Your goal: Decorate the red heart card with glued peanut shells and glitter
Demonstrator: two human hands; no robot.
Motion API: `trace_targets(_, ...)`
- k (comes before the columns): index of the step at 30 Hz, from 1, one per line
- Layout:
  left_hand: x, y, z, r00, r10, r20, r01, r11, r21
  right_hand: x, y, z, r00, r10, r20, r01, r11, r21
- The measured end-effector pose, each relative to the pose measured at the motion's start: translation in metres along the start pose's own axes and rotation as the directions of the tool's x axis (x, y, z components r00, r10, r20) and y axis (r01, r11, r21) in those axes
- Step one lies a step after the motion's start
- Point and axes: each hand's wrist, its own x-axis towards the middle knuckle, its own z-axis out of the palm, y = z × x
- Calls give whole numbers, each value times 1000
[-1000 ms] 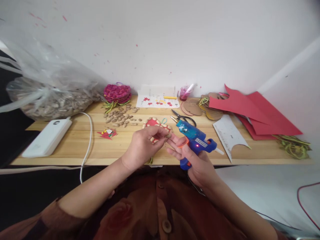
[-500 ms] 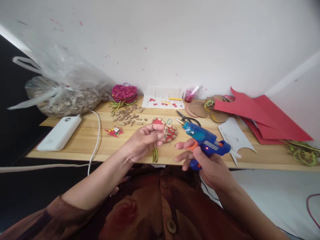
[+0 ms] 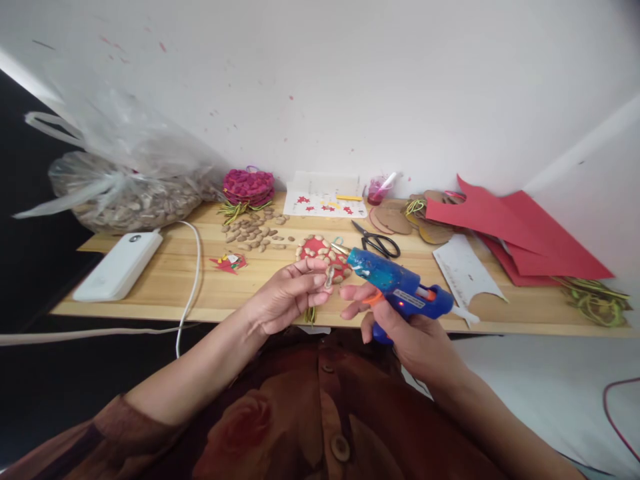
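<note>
Glue gun [image 3: 400,288]: blue, in the right hand [image 3: 405,328], which is wrapped round the grip. One finger lies along the orange trigger and a small red light shows on the body. The nozzle aims away from the right hand toward the left hand [image 3: 283,301]. It ends just beyond the left fingertips, over the red piece [image 3: 316,248].

Left hand: thumb and fingers pinched narrow on one pale shell [image 3: 329,275], held up off the table [image 3: 240,293], just beside the right hand's outstretched fingers. I cannot tell whether nozzle and shell touch.

The red piece lies flat just beyond both hands, with shells set round its edge.

- Scissors [image 3: 379,243]: beyond the right hand, near the gun's nozzle, blades shut.
- Loose shells [image 3: 250,232]: scattered beyond the left hand.
- Red scraps [image 3: 230,262]: to the outer side of the left hand.
- Power bank [image 3: 119,265] with a white cable [image 3: 193,273]: well out past the left hand.
- Clear bag [image 3: 135,193] of shells: behind the power bank, at the wall.
- White template [image 3: 463,267]: just past the right hand on its outer side. Red paper [image 3: 530,237] lies farther out.
- Star sheet [image 3: 325,200] and pink stack [image 3: 249,185]: far side of the table, beyond both hands.
</note>
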Motion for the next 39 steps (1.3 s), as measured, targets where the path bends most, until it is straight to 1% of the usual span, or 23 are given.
trace_targets(3,-1,-1,0,1000,-19,-8,19,1000,9,1,-4,0,999,-4,-42,2,999,-51)
trace_targets(6,0,-4,0,1000,-13,-8,13,998,62,2,-11,2,1000,18,-23,-21,992,-127)
trace_targets(9,4,-12,-2,999,41,4,-41,992,122,2,-14,6,998,53,14,-49,980,-193)
trace_targets(12,8,-21,-3,990,137,-23,-129,969,212,1,-11,9,998,62,13,-57,973,-224)
trace_targets(17,13,-27,1,946,317,-64,-259,862,436,1,2,10,1000,28,-2,-28,972,-234)
trace_targets(20,14,-27,3,924,379,-50,-306,813,495,1,8,10,1000,-2,-15,-1,971,-238)
trace_targets(23,14,-29,2,909,416,-25,-327,750,575,0,14,9,1000,25,9,-22,970,-240)
trace_targets(26,15,-34,-3,872,488,-37,-322,628,708,-1,18,9,997,63,54,-48,966,-253)
trace_targets(28,15,-35,-5,857,515,-36,-314,577,754,-1,19,8,994,77,76,-55,965,-257)
trace_targets(29,16,-34,-5,858,512,-33,-318,582,748,-1,19,7,994,81,72,-60,965,-254)
trace_targets(30,16,-32,-4,868,495,-32,-324,616,718,-1,19,6,995,85,59,-68,967,-246)
trace_targets(31,16,-29,-3,886,463,-37,-325,676,661,-1,18,5,995,93,43,-81,970,-230)
trace_targets(33,14,-20,-1,933,357,-57,-288,831,476,0,14,0,993,114,27,-108,979,-174)
trace_targets(34,13,-15,-1,954,291,-66,-248,896,368,0,11,-4,992,121,28,-116,984,-135)
trace_targets(35,11,-10,-1,971,227,-70,-201,942,267,-1,9,-7,993,118,32,-114,989,-94)
trace_targets(37,7,-2,-4,989,137,-56,-130,984,122,-3,4,-14,995,95,35,-93,995,-46)
trace_targets(39,4,3,-8,996,90,-16,-89,995,54,-8,0,-20,997,73,38,-70,995,-72)
